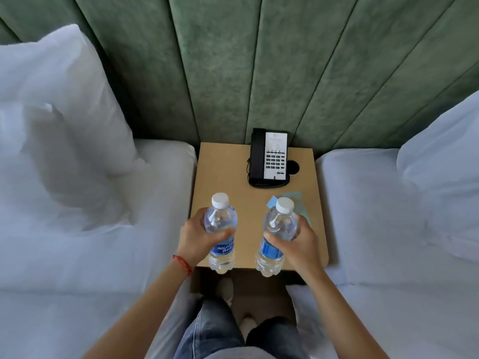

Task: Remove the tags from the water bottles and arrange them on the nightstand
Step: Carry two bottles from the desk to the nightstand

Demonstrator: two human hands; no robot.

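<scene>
I hold two clear water bottles with white caps and blue labels over the front edge of the wooden nightstand (220, 172). My left hand (195, 238) grips the left bottle (221, 229) around its middle. My right hand (300, 244) grips the right bottle (277, 229) the same way. Both bottles are upright, tilted slightly away from me. A light blue tag (272, 202) shows behind the right bottle's neck; I cannot tell whether it hangs on the bottle or lies on the top. Pale green paper pieces (298, 200) lie on the nightstand just beyond.
A black and white telephone (270, 159) stands at the back of the nightstand beside a round cable hole (294, 167). White beds with pillows (59, 130) flank the nightstand on both sides. A green padded headboard (233, 68) rises behind.
</scene>
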